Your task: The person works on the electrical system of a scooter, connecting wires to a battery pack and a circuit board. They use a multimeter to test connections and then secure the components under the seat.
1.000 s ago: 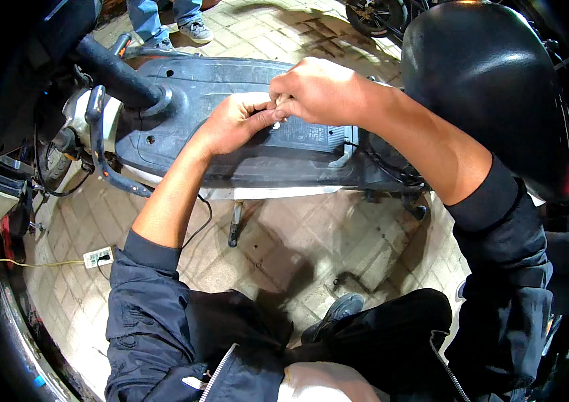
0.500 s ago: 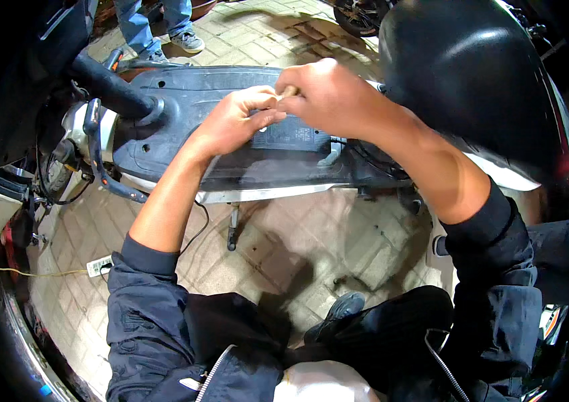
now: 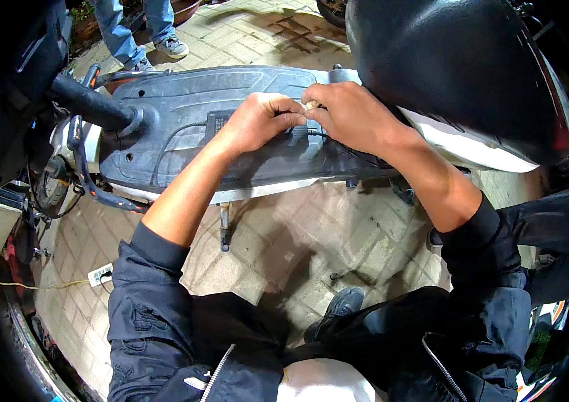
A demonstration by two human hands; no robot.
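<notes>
My left hand point(image 3: 258, 124) and my right hand point(image 3: 351, 119) meet fingertip to fingertip above the footboard point(image 3: 184, 90) of a scooter. A small pale piece point(image 3: 312, 105) sticks out between the thumb and fingers of my right hand; its kind is too small to tell. My left thumb and forefinger are pinched right beside it, and whatever lies between them is hidden. Beneath my hands rests a black box like a charger point(image 3: 216, 123), mostly covered by my left hand. One black cable point(image 3: 170, 142) leaves its left end and another cable point(image 3: 327, 136) its right.
The black scooter seat point(image 3: 452, 74) rises at the right, the steering column point(image 3: 93, 104) at the left. A white power strip point(image 3: 101, 273) with a yellowish cord lies on the paving at lower left. A person in jeans point(image 3: 118, 30) stands beyond the scooter; another person's dark trouser leg point(image 3: 552, 224) shows at right.
Both hands have shifted slightly right relative to the footboard and come lower, fingertips still together. The view has moved a little, and more of the black box's left end shows.
</notes>
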